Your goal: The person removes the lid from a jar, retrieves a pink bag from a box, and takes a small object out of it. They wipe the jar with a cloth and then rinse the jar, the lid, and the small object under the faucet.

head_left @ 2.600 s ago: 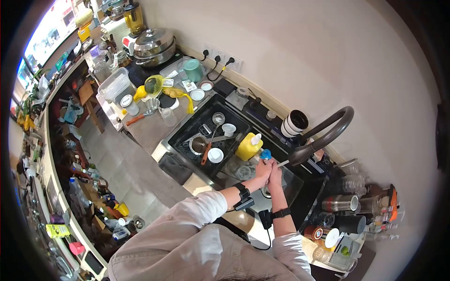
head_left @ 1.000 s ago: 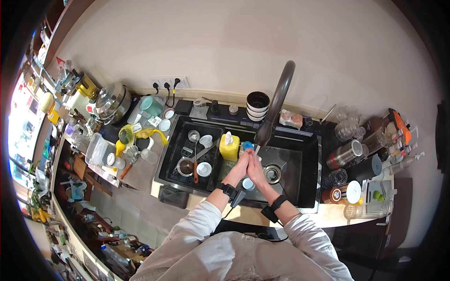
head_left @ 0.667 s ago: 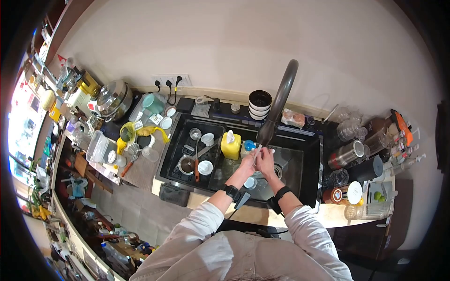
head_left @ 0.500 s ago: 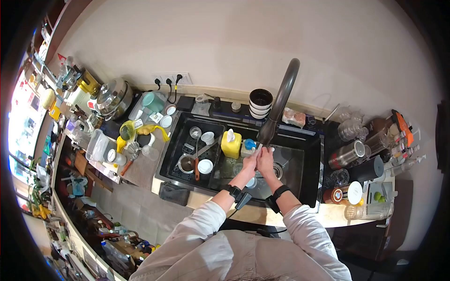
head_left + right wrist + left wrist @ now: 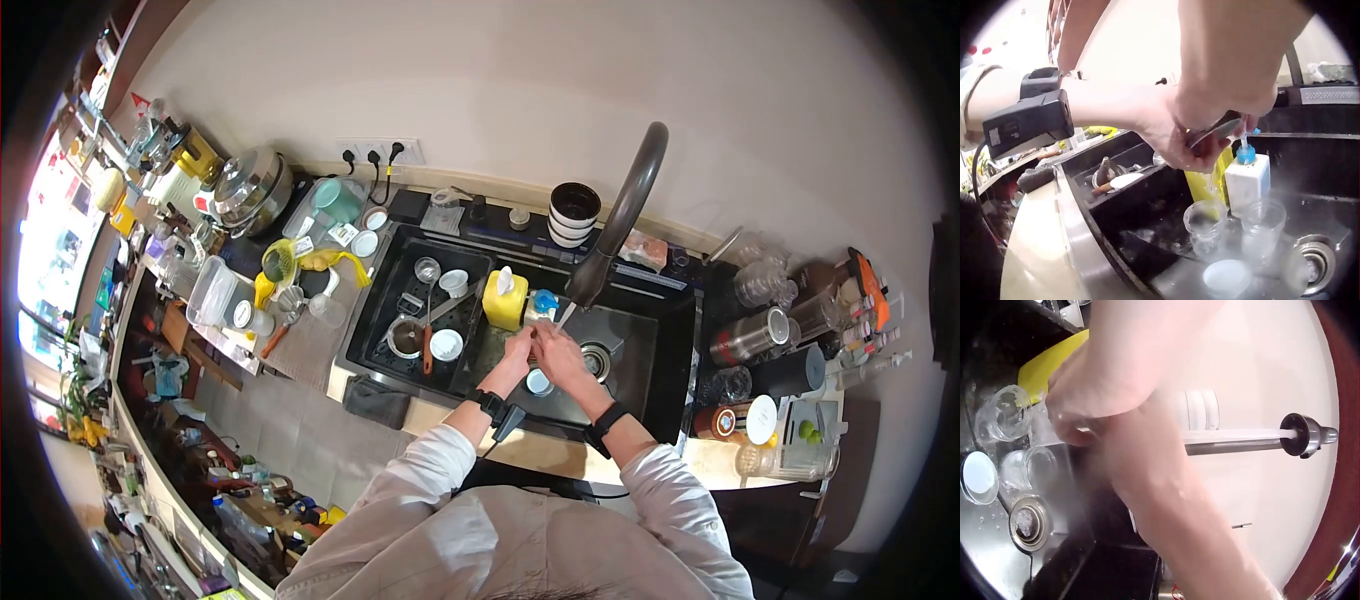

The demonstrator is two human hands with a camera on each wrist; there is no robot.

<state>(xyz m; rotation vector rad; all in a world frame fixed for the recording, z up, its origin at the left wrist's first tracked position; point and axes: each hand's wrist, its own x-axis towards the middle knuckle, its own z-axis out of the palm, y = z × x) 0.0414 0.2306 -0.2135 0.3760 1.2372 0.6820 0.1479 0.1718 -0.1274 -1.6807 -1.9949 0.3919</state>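
In the head view my left hand [image 5: 518,354] and right hand [image 5: 560,352] meet over the right sink basin, under the faucet [image 5: 590,275] with water running. Curled fingers of the left hand grip a thin grey piece with a curved edge [image 5: 1215,130] in the right wrist view; water drips below it. The right hand overlaps this piece from above with bent fingers, hiding part of it. Beneath the hands stand two clear jars [image 5: 1205,228] and a round white lid [image 5: 1227,278], near the drain [image 5: 1316,262].
A yellow pump bottle [image 5: 504,302] and a white bottle with blue pump [image 5: 1249,181] stand behind the hands. Left basin tray [image 5: 380,290] holds a ladle, white cups and a strainer. Stacked bowls [image 5: 572,218] sit behind the sink; a steel tumbler [image 5: 748,338] lies right.
One second ago my hands were pressed together, fingers fairly straight, under the faucet. They have since parted slightly and bent their fingers. The head view has shifted, more strongly since the oldest frame.
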